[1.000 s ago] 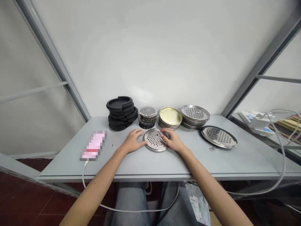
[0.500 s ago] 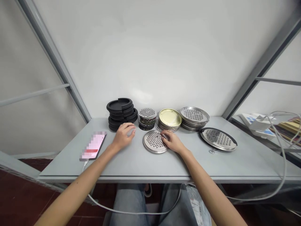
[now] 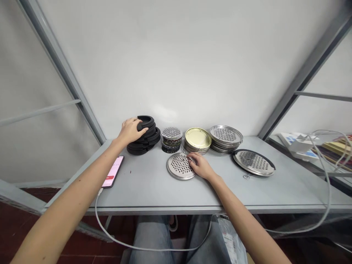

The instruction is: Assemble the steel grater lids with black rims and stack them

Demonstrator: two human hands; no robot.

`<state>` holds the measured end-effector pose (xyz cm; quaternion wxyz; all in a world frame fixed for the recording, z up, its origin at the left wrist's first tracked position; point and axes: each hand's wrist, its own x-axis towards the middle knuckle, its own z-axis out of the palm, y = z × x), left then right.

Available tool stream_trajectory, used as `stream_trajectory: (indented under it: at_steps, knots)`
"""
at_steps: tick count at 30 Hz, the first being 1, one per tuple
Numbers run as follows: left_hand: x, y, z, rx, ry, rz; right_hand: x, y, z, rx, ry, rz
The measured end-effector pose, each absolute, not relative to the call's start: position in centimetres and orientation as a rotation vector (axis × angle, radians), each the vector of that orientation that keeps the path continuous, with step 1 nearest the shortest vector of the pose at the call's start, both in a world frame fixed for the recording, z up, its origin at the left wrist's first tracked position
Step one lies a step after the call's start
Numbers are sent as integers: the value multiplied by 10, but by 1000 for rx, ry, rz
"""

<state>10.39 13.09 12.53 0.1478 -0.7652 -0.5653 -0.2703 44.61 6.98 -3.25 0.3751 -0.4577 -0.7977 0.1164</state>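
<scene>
My left hand is at the top of a stack of black round holders, its fingers closed over the near left rim of the uppermost black holder. That holder has a notched raised rim and sits a little tilted. My right hand lies on the right edge of a round metal grater disc with rows of holes, flat on the table. The fingers curl over its rim; the disc's right edge is partly hidden by them.
Along the wall stand a stack of small grater discs, gold-coloured lids and large metal grater discs. A black-rimmed grater disc lies at right. A phone with a white cable is partly behind my left forearm.
My left hand has moved up and left from the table onto the top of the black stack. My right hand stays on the grater disc.
</scene>
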Motion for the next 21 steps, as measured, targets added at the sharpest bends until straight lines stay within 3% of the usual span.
stream_trajectory:
  at_steps: [5,9,13,21]
  knots:
    - [88,127,121,-2217,-1649,-749,426,70,-4,-1058,-2009,114]
    - [78,126,119,-2289,-1567,-777,380,87,66,-827,-2136,90]
    - [69,129,113,-2431,-1425,-806,321,115,122,-940,-2269,-56]
    - [57,131,107,-2457,-1311,-796,266,152,137,-1000,-2485,-251]
